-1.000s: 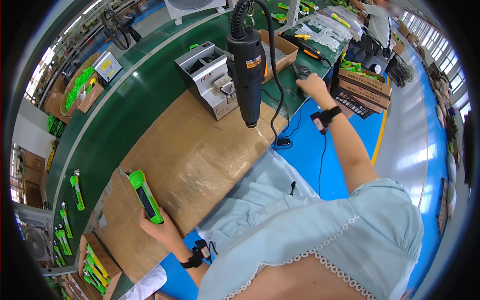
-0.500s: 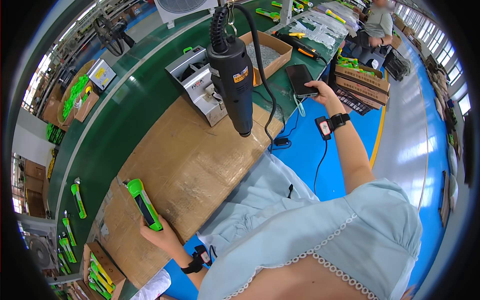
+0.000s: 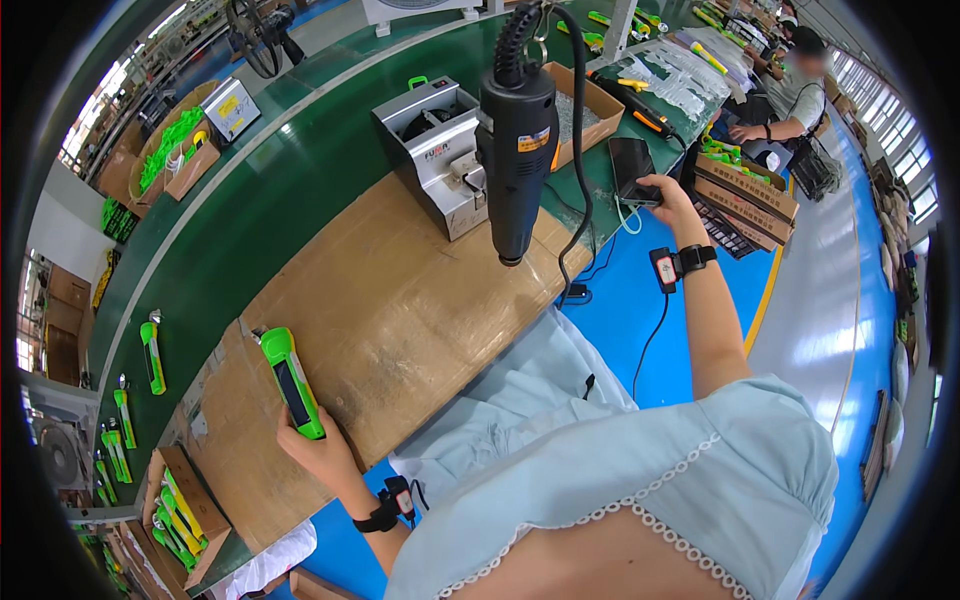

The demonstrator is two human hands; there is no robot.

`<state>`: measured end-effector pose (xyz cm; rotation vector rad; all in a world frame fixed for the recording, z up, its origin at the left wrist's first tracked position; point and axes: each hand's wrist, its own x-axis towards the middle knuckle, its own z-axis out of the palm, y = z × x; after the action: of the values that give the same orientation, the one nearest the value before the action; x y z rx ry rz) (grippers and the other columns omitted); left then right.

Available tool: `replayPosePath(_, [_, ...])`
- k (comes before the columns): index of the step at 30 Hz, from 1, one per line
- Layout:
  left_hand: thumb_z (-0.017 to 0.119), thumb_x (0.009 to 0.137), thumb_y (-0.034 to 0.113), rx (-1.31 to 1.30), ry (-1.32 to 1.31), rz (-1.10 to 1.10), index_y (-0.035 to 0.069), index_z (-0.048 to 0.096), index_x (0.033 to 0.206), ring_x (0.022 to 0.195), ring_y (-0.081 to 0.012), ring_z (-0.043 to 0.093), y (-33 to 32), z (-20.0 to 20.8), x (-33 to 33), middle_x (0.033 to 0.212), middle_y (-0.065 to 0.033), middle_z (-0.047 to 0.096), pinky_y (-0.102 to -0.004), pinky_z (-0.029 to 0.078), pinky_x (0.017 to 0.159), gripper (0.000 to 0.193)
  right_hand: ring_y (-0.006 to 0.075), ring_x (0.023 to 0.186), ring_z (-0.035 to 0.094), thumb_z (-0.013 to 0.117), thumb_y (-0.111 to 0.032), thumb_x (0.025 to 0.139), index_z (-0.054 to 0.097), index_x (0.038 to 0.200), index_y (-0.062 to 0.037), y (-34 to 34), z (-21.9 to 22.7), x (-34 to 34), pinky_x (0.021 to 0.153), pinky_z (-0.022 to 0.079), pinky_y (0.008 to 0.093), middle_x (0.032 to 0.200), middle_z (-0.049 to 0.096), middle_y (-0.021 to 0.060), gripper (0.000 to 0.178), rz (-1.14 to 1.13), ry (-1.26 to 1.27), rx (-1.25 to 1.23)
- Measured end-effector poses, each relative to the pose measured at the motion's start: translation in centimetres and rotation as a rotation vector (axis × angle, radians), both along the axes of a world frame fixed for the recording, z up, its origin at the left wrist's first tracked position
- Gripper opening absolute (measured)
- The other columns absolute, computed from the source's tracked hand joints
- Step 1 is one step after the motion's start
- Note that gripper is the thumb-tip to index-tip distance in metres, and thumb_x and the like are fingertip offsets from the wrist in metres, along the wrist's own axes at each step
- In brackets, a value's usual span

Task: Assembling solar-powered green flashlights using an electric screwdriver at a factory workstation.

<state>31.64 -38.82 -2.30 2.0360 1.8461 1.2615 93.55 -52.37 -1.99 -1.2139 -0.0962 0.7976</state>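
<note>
So the left grip (image 3: pixel 322 455) is clamping around the lower end of a green tool (image 3: pixel 291 383) with a dark panel, and the tool's metal tip is pointing up and away from the grip, over a brown cardboard sheet (image 3: pixel 400 310). Meanwhile the right grip (image 3: pixel 676 200) is pinching the near corner of a black phone (image 3: pixel 626 160) out at the edge of the green surface (image 3: pixel 270 190), with a pale loop (image 3: pixel 632 222) dangling just beside the fingers. Can't tell if the phone's back is touching the surface.

A black power driver (image 3: pixel 515 160) is hanging between the two grips, with a silver machine (image 3: pixel 435 150) sitting just left of it. Beyond the right grip, a carton (image 3: pixel 595 135) is standing behind the phone. Off to the left grip's left, more green tools (image 3: pixel 153 360) are lying in a row, and a cardboard box (image 3: pixel 208 495) is holding others.
</note>
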Motion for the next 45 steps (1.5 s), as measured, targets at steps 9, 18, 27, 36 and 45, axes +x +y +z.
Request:
replayPosePath(9, [0.068,0.078,0.009,0.012,0.003,-0.020,-0.003,0.049,0.119,0.107,-0.0333,0.049,0.2,-0.4,-0.4,0.114,-0.0203,0.052,-0.0404,0.038,0.095,0.047,0.0245,0.089,0.062,0.064,0.002,0.074,0.056,0.099,0.0022,0.2,-0.9,0.7,0.081,0.053,0.0374,0.095,0.060,0.0127,0.026,-0.011,0.016,0.005])
replayPosePath(18, [0.068,0.078,0.010,0.028,0.014,-0.017,-0.003,0.049,0.119,0.106,-0.0338,0.050,0.4,-0.7,-0.5,0.113,-0.0206,0.052,-0.0406,0.038,0.094,0.047,0.0242,0.087,0.064,0.063,-0.002,0.080,0.048,0.111,0.0005,0.5,-0.3,-0.7,0.078,0.055,0.0363,0.102,0.059,0.0134,0.035,-0.065,-0.158,-0.075])
replayPosePath(27, [0.068,0.078,0.009,0.032,0.003,-0.022,-0.004,0.049,0.119,0.106,-0.0334,0.050,0.4,-0.6,-0.4,0.113,-0.0200,0.052,-0.0397,0.038,0.094,0.047,0.0233,0.081,0.065,0.082,-0.024,0.063,0.047,0.121,0.0029,1.9,-3.1,1.1,0.070,0.051,0.0314,0.091,0.064,0.0163,0.072,-0.333,-0.834,-0.586])
replayPosePath(36, [0.068,0.078,0.009,0.033,0.015,-0.019,-0.003,0.049,0.119,0.106,-0.0346,0.050,0.2,-0.6,-0.4,0.113,-0.0203,0.052,-0.0407,0.038,0.094,0.047,0.0183,0.075,0.064,0.079,-0.005,0.063,0.059,0.109,0.0024,1.7,-3.2,1.9,0.064,0.052,0.0305,0.091,0.066,0.0131,0.051,-0.358,-0.580,-0.299])
replayPosePath(45, [0.068,0.078,0.010,0.025,0.041,-0.008,-0.004,0.049,0.119,0.107,-0.0355,0.049,0.6,-0.9,-0.5,0.114,-0.0206,0.051,-0.0422,0.037,0.094,0.048,0.0170,0.073,0.063,0.077,-0.008,0.069,0.062,0.107,-0.0007,0.5,-2.0,2.3,0.066,0.051,0.0294,0.090,0.066,0.0106,0.042,-0.200,-0.699,-0.400])
